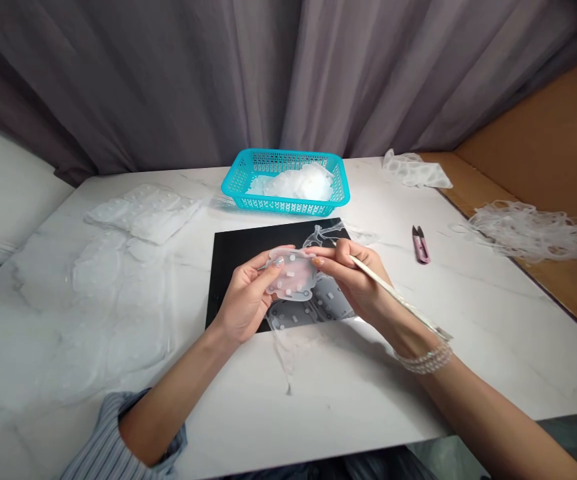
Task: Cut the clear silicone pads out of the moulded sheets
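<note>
A translucent, scallop-edged silicone-like piece point(293, 275) with small raised studs is held up over the black mat. My left hand point(248, 297) grips its left side between thumb and fingers. At its upper right edge, the thumb and index finger of my right hand point(355, 267) touch it. A slim off-white stick-like tool point(398, 300) lies in the right hand and reaches back over the wrist; its exact kind cannot be made out. Beneath the hands, more studded translucent pieces point(331, 297) and a clear stringy scrap point(318, 233) rest on the black mat point(233, 257).
A turquoise basket point(288, 208) of white translucent pieces stands at the back. Sheets of translucent pieces point(143, 210) cover the left side. To the right lie pink-handled thread snips point(421, 245), a heap of clear strips point(528, 230) and a whitish sheet point(415, 170).
</note>
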Action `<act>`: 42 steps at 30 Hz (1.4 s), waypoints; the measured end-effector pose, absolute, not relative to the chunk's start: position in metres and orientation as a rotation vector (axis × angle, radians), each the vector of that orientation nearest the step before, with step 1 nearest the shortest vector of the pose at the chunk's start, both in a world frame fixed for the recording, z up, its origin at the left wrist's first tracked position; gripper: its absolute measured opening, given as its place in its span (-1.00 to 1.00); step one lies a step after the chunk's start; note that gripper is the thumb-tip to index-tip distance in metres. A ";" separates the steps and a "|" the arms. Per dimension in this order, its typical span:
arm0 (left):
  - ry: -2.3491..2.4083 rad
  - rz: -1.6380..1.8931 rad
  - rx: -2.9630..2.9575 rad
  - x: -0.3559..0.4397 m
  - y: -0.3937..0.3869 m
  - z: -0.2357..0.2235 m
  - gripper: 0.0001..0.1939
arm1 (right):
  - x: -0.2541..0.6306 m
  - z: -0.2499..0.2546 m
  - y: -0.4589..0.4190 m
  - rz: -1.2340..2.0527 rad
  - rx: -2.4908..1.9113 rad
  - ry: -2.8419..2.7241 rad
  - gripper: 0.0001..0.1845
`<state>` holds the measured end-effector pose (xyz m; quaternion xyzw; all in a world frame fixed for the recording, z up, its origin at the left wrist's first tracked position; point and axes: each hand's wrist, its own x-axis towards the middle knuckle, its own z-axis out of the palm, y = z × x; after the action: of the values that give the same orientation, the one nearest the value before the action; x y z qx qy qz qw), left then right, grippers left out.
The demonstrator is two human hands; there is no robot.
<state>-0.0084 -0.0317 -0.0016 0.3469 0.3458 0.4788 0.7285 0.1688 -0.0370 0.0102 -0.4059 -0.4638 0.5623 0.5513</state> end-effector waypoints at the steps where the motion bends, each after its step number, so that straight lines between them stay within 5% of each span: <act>1: 0.755 1.061 0.756 -0.009 -0.031 -0.001 -0.76 | 0.170 0.010 -0.037 1.335 -0.968 -1.098 -0.53; 9: 0.754 1.133 0.733 -0.016 -0.026 0.003 -0.75 | 0.171 0.005 -0.040 1.575 -1.030 -1.187 -0.51; 20: 0.753 1.073 0.646 -0.015 -0.028 0.013 -0.70 | 0.178 -0.008 -0.034 1.435 -1.122 -1.238 -0.45; 25: 0.760 1.071 0.601 -0.016 -0.027 0.012 -0.69 | 0.177 -0.007 -0.037 0.830 -1.227 -1.555 -0.56; 29: 0.760 1.052 0.578 -0.018 -0.025 0.008 -0.64 | 0.171 -0.014 -0.038 0.313 -0.855 -2.071 -0.72; 33: 0.777 1.035 0.558 -0.019 -0.025 0.005 -0.60 | 0.163 -0.025 -0.041 0.333 -0.704 -2.261 -0.76; 37: 0.843 1.122 0.574 -0.023 -0.024 0.004 -0.60 | 0.169 -0.015 -0.036 0.516 -1.030 -1.825 -0.73; 42: 0.977 1.192 0.777 -0.029 -0.020 0.005 -0.59 | 0.196 0.021 0.016 0.154 -1.296 -1.393 -0.68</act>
<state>-0.0294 -0.0200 0.0047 0.3421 0.4301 0.5248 0.6500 0.1960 0.0156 0.0206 -0.5539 -0.5955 0.0656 0.5782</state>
